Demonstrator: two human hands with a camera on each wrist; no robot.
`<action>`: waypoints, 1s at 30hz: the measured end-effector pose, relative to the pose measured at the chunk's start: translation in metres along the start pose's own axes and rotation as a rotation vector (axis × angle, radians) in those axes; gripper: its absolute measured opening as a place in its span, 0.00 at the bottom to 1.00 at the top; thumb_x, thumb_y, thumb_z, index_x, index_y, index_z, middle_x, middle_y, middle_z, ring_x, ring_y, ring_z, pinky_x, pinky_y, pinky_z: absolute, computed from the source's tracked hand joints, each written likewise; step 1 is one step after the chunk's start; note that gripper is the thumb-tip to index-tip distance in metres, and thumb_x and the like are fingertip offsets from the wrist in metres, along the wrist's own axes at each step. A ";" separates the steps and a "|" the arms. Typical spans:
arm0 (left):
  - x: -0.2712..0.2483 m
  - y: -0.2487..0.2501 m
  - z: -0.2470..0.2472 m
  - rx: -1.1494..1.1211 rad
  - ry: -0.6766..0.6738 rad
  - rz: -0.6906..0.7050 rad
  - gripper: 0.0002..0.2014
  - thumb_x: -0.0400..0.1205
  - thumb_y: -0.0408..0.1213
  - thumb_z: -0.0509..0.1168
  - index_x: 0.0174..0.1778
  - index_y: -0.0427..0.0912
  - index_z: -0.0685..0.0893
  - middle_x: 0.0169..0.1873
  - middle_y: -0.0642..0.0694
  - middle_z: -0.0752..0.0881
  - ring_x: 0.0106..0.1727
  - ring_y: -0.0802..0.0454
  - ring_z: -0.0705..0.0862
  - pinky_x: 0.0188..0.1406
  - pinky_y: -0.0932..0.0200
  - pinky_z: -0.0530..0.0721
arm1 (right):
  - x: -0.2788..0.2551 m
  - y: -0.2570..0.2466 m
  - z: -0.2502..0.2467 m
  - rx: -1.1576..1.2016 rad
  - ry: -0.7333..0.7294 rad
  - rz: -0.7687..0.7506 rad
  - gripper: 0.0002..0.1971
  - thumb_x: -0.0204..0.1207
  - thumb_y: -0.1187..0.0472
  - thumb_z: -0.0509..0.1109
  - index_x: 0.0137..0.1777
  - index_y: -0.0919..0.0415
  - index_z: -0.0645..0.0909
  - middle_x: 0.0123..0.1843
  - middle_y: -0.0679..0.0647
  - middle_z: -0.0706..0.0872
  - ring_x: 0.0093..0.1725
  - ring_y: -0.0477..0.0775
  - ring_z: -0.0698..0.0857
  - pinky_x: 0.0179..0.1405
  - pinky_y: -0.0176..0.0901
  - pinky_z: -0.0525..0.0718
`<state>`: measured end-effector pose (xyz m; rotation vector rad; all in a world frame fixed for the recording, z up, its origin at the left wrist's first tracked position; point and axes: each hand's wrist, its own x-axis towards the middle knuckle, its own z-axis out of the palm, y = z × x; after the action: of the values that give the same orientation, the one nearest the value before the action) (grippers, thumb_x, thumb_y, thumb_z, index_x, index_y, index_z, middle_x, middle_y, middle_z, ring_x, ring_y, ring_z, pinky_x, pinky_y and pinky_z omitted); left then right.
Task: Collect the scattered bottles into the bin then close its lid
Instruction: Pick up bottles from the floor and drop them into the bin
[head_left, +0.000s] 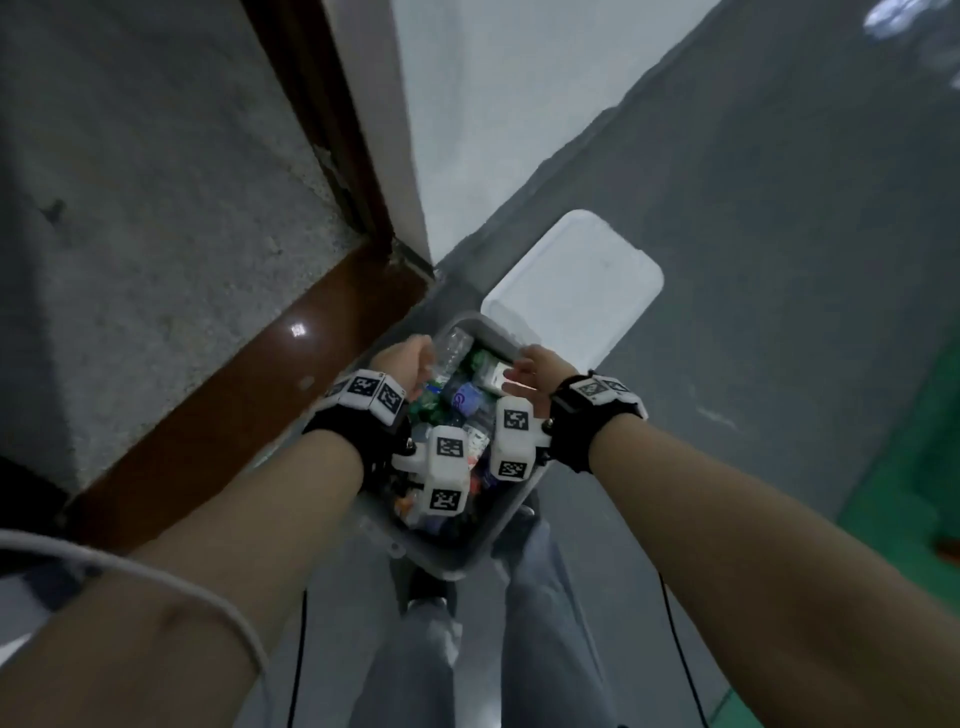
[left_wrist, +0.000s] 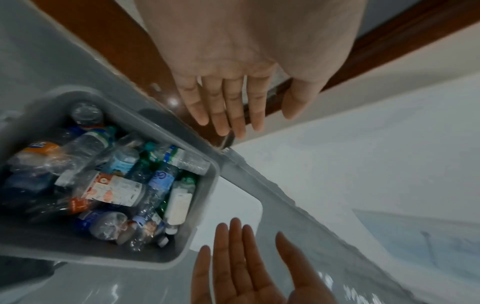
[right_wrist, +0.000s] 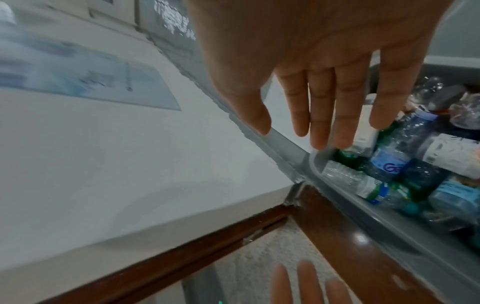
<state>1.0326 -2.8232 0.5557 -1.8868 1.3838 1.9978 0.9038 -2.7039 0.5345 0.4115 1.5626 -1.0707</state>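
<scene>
The grey bin (head_left: 452, 564) stands on the floor between my forearms, filled with several crushed plastic bottles (head_left: 462, 400). Its white lid (head_left: 576, 291) hangs open behind the far edge. My left hand (head_left: 415, 356) hovers over the bin's far left corner, empty. My right hand (head_left: 527, 369) hovers near the far right rim, just before the lid, also empty. In the left wrist view the left hand (left_wrist: 228, 102) shows straight fingers, apart from the bin (left_wrist: 205, 207) and bottles (left_wrist: 116, 185). The right wrist view shows the right hand (right_wrist: 319, 98) with straight fingers above the rim (right_wrist: 369, 224).
A brown wooden door frame (head_left: 234, 374) and rough grey threshold lie to the left of the bin. A white wall corner (head_left: 493, 130) rises behind it. Grey floor spreads right, ending at a green strip (head_left: 909, 467). My legs (head_left: 545, 623) stand close against the bin's near side.
</scene>
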 end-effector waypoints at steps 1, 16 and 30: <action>-0.019 0.010 0.006 0.035 -0.033 0.033 0.12 0.82 0.46 0.59 0.34 0.48 0.80 0.38 0.49 0.83 0.39 0.51 0.79 0.35 0.59 0.71 | -0.020 -0.003 -0.007 0.001 0.033 -0.025 0.13 0.84 0.53 0.58 0.42 0.60 0.74 0.37 0.52 0.78 0.31 0.49 0.79 0.29 0.39 0.69; -0.354 0.158 0.347 0.346 -0.729 0.496 0.12 0.83 0.42 0.58 0.35 0.47 0.79 0.33 0.52 0.82 0.28 0.57 0.76 0.29 0.63 0.69 | -0.353 -0.072 -0.341 0.418 0.386 -0.532 0.11 0.82 0.51 0.59 0.42 0.55 0.74 0.40 0.51 0.84 0.40 0.51 0.82 0.47 0.46 0.82; -0.592 0.180 0.709 0.366 -1.123 0.684 0.06 0.83 0.38 0.59 0.42 0.46 0.78 0.36 0.50 0.84 0.34 0.54 0.80 0.34 0.61 0.74 | -0.549 -0.101 -0.733 0.661 0.812 -0.768 0.17 0.81 0.68 0.48 0.29 0.55 0.59 0.28 0.52 0.59 0.07 0.46 0.61 0.16 0.21 0.66</action>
<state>0.5279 -2.1867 1.0320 0.0253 1.8188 2.1632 0.5575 -2.0121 1.0355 0.7882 2.1149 -2.2347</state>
